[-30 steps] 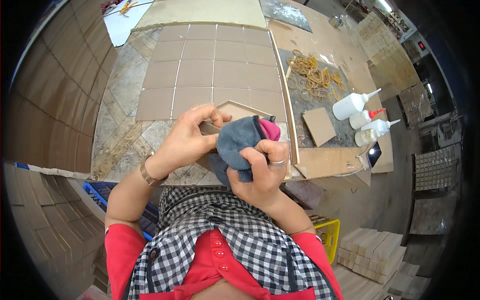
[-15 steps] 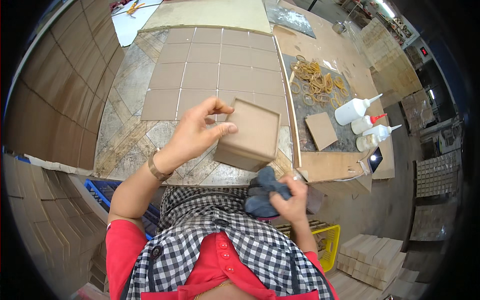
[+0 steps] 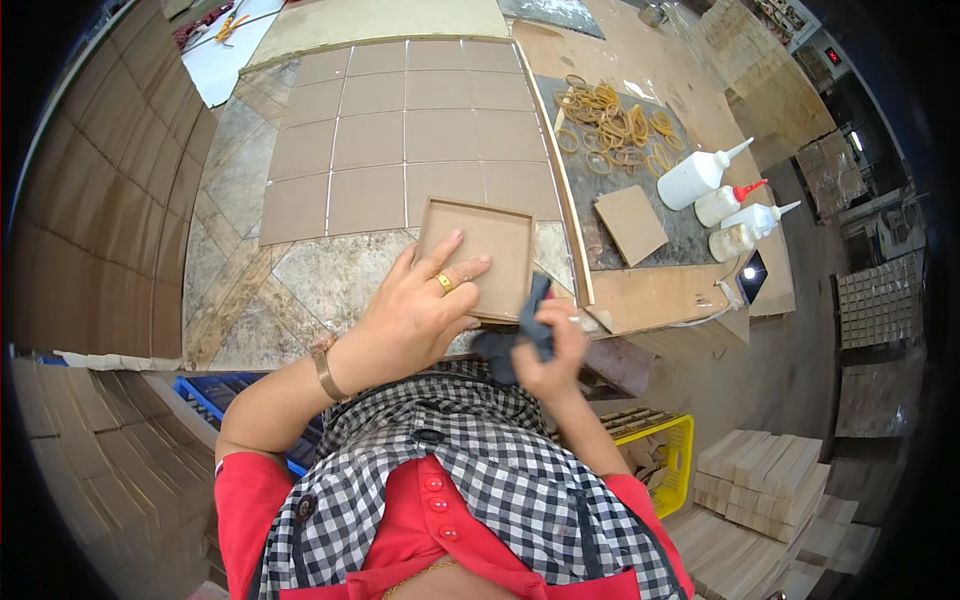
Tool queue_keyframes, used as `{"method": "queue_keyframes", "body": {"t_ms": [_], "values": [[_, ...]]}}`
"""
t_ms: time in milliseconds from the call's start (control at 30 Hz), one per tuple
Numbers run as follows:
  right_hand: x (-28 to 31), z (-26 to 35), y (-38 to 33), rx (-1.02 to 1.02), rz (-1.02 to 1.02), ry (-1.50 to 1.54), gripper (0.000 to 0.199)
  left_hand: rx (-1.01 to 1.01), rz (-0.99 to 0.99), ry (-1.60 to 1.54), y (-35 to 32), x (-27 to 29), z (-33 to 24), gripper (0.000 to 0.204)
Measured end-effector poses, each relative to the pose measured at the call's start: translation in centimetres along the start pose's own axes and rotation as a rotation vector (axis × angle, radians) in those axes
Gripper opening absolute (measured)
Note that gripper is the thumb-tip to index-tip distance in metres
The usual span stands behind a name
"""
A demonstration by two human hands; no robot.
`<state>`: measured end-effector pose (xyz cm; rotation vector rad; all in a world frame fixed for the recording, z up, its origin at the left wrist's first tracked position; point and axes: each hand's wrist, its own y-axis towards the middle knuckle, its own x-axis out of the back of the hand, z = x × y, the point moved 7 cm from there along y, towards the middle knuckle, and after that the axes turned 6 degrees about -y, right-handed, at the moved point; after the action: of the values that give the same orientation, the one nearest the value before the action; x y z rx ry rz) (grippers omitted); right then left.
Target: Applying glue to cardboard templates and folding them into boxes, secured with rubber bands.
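A square tan wooden box (image 3: 495,225) with a raised rim round its top face stands near the table's front edge. My left hand (image 3: 425,305) lies on it, fingers spread across the top face and along its left side; a ring and a bracelet show. Bunched in my right hand (image 3: 555,355) is a dark blue-grey cloth (image 3: 536,320), touching the box's right side near the front corner. Motion blurs this hand slightly. The underside of the box and part of its front are hidden.
Beyond the box lies a grid of tan panels (image 3: 370,140), with a thin wooden strip (image 3: 555,170) along their right. Further right are rubber bands (image 3: 610,120), a loose square panel (image 3: 630,225) and several glue bottles (image 3: 695,180). Stacked boxes (image 3: 120,200) rise at left; a yellow crate (image 3: 680,465) stands below.
My left hand has gone from pinching the box's left edge to lying spread on its top. The cloth in my right hand has moved up against the box's side. The view has shifted slightly.
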<state>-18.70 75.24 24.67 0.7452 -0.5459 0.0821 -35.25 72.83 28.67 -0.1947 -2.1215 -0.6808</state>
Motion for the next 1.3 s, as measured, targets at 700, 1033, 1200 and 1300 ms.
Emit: {"method": "queue_keyframes", "body": {"t_ms": [700, 1033, 1200, 1300], "values": [[15.2, -12.2, 10.6, -0.41, -0.187, -1.104, 0.037, 1.178, -0.41, -1.744, -11.2, -3.8, 6.8, 0.034], [4.5, -18.0, 15.8, -0.365, 0.195, -0.673, 0.028, 0.764, -0.601, -0.432, -14.2, 2.1, 7.0, 0.038], [0.8, -23.2, 18.8, -0.663, 0.435, -0.951, 0.034, 0.782, -0.604, -0.598, -13.9, 1.5, 6.7, 0.041], [-0.3, -25.9, 19.3, -0.77, 0.499, -0.943, 0.036, 0.766, -0.598, -0.622, -13.6, 1.2, 6.8, 0.041]]}}
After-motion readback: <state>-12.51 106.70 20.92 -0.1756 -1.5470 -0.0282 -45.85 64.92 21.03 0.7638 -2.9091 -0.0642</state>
